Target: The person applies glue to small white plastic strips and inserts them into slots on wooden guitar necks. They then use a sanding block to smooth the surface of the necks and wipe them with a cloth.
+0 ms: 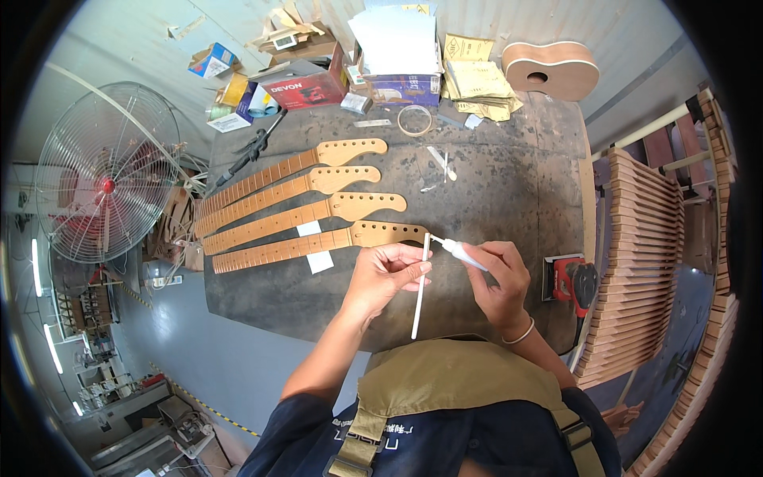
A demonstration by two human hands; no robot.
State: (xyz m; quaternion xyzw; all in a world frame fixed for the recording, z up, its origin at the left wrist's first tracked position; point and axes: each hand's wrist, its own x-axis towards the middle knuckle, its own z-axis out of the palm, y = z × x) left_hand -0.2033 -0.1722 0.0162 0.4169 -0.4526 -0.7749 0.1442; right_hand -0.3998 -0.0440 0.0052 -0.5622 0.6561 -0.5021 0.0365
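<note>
White strip (420,298), just one, is pinched by the thumb and fingers of the left hand (388,277) over the near side of the workbench (501,183); its long axis runs near to far, the far end leaning slightly right. The right hand (502,282), apart from the left, grips one squeeze bottle (463,254) on the strip's right, its nozzle (439,241) beside the far end; whether they touch, I cannot tell. One red sander (574,285) sits rightward. Beyond, leftward, lie four guitar necks (282,251), white paper (320,263) showing either side of the nearest. At the far edge rests one guitar body (563,75).
</note>
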